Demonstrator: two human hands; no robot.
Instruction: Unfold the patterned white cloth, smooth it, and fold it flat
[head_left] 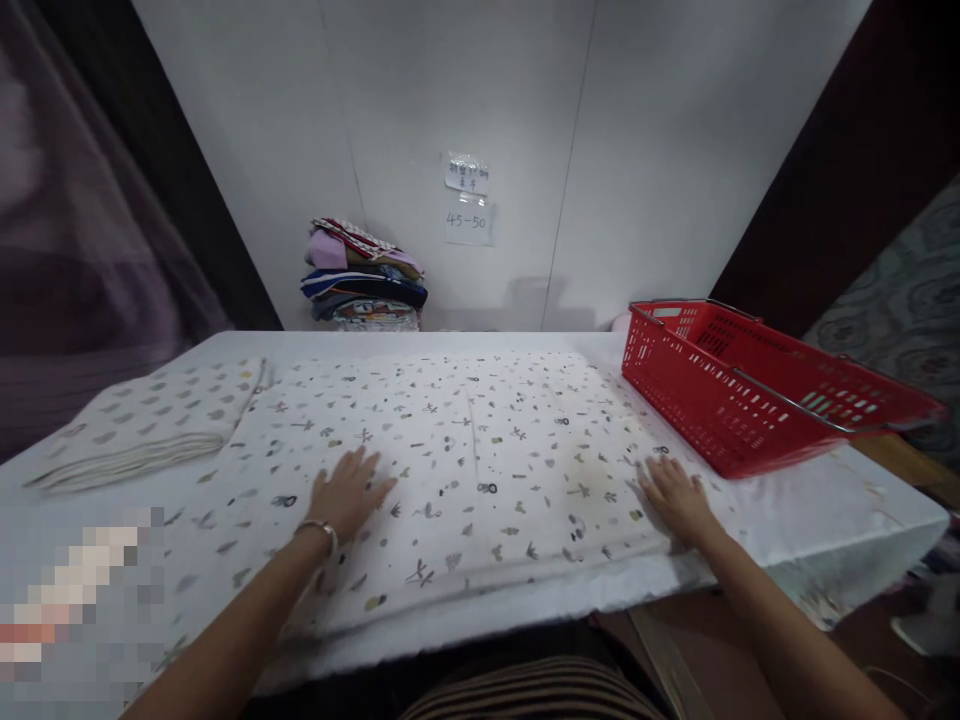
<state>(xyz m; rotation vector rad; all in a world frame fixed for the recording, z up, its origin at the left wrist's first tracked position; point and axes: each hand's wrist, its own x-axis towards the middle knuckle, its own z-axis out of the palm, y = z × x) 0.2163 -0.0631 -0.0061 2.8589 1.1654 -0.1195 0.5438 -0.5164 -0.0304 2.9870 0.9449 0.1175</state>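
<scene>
A white cloth [427, 450] printed with small grey, green and brown motifs lies spread over the table, with a crease line running down its middle. My left hand [346, 497] rests flat on its left part, fingers spread, with a bracelet at the wrist. Near the cloth's right edge, my right hand [677, 500] lies palm down with its fingers apart. Neither hand grips anything. To the left sits a folded cloth [176, 400] with a leaf-like print, its layered edge facing the front.
A red plastic basket [690, 390] with metal handles stands on the table's right side. Behind the table's far edge is a stack of folded fabrics [365, 275]. Paper labels [469, 220] hang on the white wall. The white table [795, 510] has its front edge near my body.
</scene>
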